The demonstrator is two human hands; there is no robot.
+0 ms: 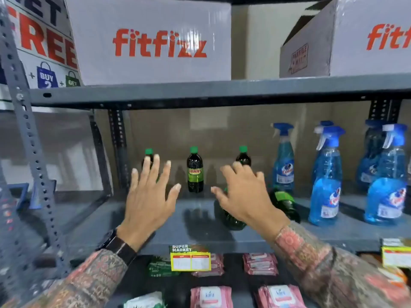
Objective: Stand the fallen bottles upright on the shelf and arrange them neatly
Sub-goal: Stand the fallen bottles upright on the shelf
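Note:
Three dark soda bottles with green caps stand at the back of the grey shelf (178, 232): a left bottle (148, 157) partly behind my fingers, a middle bottle (195, 172), and a right bottle (243, 157). Two more dark bottles lie fallen: one fallen bottle (231, 220) is mostly hidden under my right hand, and the other fallen bottle (285, 202) lies just right of it. My left hand (149, 196) hovers with fingers spread, holding nothing. My right hand (242, 194) reaches over the nearer fallen bottle, fingers apart, not closed on it.
Several blue spray bottles (325, 176) stand at the shelf's right. White fitfizz boxes (153, 41) sit on the shelf above. A slotted metal upright (29, 134) rises at the left. Pink wipe packs (260, 263) and a price tag (190, 258) lie below.

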